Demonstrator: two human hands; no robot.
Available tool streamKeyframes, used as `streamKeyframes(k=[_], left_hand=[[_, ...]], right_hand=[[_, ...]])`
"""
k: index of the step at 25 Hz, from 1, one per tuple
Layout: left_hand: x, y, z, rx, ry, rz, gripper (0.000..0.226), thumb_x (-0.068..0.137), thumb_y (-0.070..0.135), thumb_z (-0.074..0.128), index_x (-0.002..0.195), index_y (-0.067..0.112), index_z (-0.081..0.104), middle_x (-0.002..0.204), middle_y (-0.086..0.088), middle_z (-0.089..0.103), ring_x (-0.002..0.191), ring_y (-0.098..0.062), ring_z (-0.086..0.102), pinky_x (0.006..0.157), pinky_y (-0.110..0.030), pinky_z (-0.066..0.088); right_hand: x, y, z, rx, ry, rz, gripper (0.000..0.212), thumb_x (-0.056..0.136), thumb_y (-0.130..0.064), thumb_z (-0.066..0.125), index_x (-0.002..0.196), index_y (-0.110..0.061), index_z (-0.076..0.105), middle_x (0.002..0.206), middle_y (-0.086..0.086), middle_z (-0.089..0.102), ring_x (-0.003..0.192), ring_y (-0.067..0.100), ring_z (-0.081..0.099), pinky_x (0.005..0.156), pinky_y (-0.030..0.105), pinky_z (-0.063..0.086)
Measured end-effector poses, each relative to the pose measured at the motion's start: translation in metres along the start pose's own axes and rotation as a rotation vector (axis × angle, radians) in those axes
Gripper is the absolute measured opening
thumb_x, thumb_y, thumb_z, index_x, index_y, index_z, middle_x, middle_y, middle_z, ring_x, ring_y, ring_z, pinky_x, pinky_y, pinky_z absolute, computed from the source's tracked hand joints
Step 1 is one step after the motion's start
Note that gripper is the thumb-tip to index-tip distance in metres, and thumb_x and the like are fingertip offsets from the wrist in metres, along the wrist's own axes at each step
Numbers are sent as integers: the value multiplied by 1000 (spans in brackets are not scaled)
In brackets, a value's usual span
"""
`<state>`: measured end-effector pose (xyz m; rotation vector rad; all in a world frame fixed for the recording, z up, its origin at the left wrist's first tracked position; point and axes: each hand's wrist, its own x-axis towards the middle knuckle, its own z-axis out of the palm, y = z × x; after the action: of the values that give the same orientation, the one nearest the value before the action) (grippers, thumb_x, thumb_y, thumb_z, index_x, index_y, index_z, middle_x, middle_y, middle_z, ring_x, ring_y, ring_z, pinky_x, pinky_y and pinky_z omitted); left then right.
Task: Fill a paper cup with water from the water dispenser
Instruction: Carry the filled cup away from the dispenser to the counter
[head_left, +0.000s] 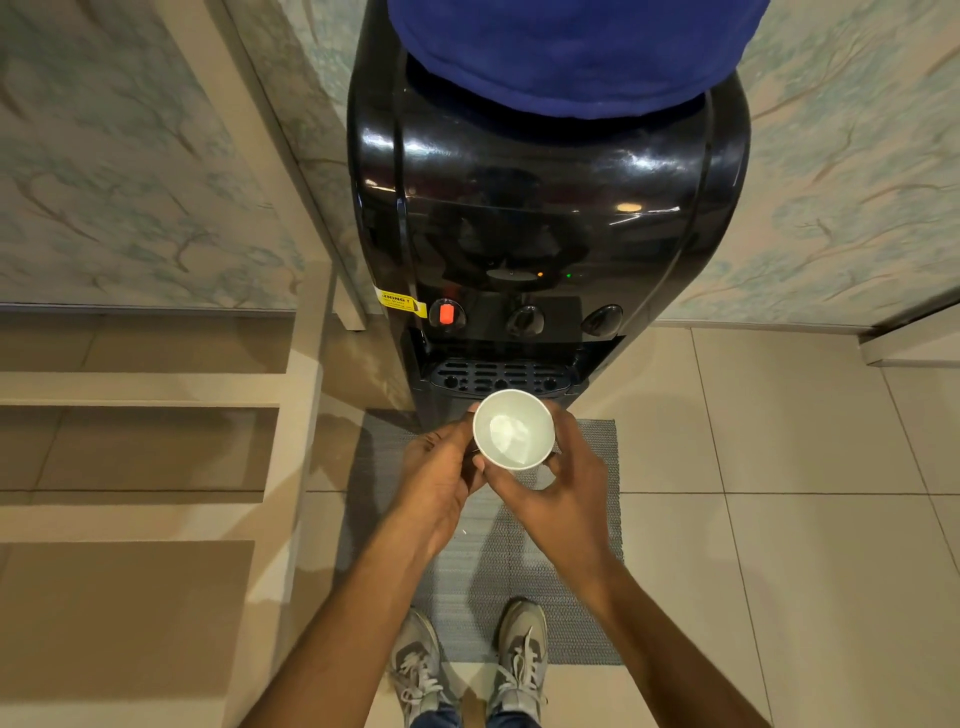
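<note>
A white paper cup (513, 429) is held upright just in front of the black water dispenser (545, 208), near its drip tray (498, 375). My left hand (439, 480) grips the cup's left side and my right hand (558, 493) wraps around its right side and bottom. The inside of the cup looks pale; I cannot tell whether it holds water. The dispenser has three taps: a red one (447, 313) on the left, a dark one (525, 320) in the middle and another dark one (602, 318) on the right. A blue cover (571, 47) sits over the bottle on top.
A grey mat (587, 571) lies on the tiled floor under my grey sneakers (470, 665). Beige steps or shelving (145, 415) stand to the left. Patterned walls flank the dispenser on both sides.
</note>
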<state>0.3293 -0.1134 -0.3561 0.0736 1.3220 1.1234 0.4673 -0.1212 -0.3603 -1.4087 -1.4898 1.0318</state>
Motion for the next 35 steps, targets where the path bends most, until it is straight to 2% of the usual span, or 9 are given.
streamKeyframes(k=[4, 7, 10, 14, 16, 20, 27, 31, 35], left_hand=[[-14, 12, 6, -4, -22, 18, 20, 97, 12, 69, 82, 9, 83, 80, -9, 79, 70, -14, 76, 61, -27, 62], [-35, 29, 15, -24, -15, 30, 14, 95, 13, 71, 87, 6, 81, 73, -7, 77, 66, -13, 75, 59, -26, 61], [-66, 55, 23, -41, -18, 46, 15, 93, 17, 74, 94, 3, 80, 85, -13, 80, 76, -20, 78, 62, -30, 63], [-111, 92, 36, -78, -28, 61, 23, 91, 18, 76, 102, -2, 77, 99, -23, 79, 90, -34, 77, 65, -38, 66], [-133, 110, 44, -100, -51, 84, 19, 89, 17, 76, 96, 0, 80, 101, -24, 78, 90, -36, 75, 63, -37, 66], [-184, 153, 59, -145, -92, 123, 22, 94, 15, 71, 105, -3, 76, 111, -28, 75, 102, -39, 67, 63, -32, 64], [-251, 212, 73, -174, -130, 254, 29, 95, 18, 73, 112, -5, 73, 101, -25, 79, 82, -28, 80, 55, -27, 61], [-285, 245, 75, -170, -149, 313, 27, 94, 17, 73, 110, -5, 73, 99, -25, 79, 79, -27, 81, 54, -27, 61], [-320, 276, 76, -157, -195, 401, 26, 93, 19, 74, 107, -3, 74, 97, -24, 79, 77, -26, 81, 56, -27, 62]], right_hand=[[3, -21, -7, -18, -18, -23, 75, 73, -22, 98, 127, -49, 54, 118, -45, 63, 118, -14, 60, 89, 5, 51], [5, -46, -17, -12, -33, -59, 78, 73, -22, 98, 127, -53, 51, 121, -49, 60, 119, -17, 58, 89, 1, 48], [10, -85, -29, -32, -64, -109, 78, 73, -24, 98, 128, -52, 50, 121, -55, 56, 119, -21, 57, 88, -1, 47], [16, -139, -48, 0, -97, -191, 75, 72, -35, 96, 132, -46, 52, 126, -45, 61, 122, -9, 62, 94, 10, 53], [19, -167, -57, 27, -107, -200, 73, 72, -39, 95, 133, -44, 55, 125, -35, 67, 122, -1, 66, 94, 17, 57], [25, -231, -75, 16, -145, -248, 72, 71, -38, 95, 133, -42, 57, 125, -26, 69, 120, 2, 67, 90, 15, 58], [38, -326, -96, 8, -191, -344, 69, 70, -40, 96, 132, -27, 67, 119, -17, 76, 115, 5, 71, 92, 25, 61], [41, -377, -105, -19, -217, -412, 69, 69, -51, 93, 130, -32, 65, 119, -26, 72, 118, -4, 66, 90, 14, 57], [46, -424, -108, -33, -253, -449, 63, 69, -47, 96, 122, -46, 61, 116, -37, 68, 116, -13, 61, 88, 6, 52]])
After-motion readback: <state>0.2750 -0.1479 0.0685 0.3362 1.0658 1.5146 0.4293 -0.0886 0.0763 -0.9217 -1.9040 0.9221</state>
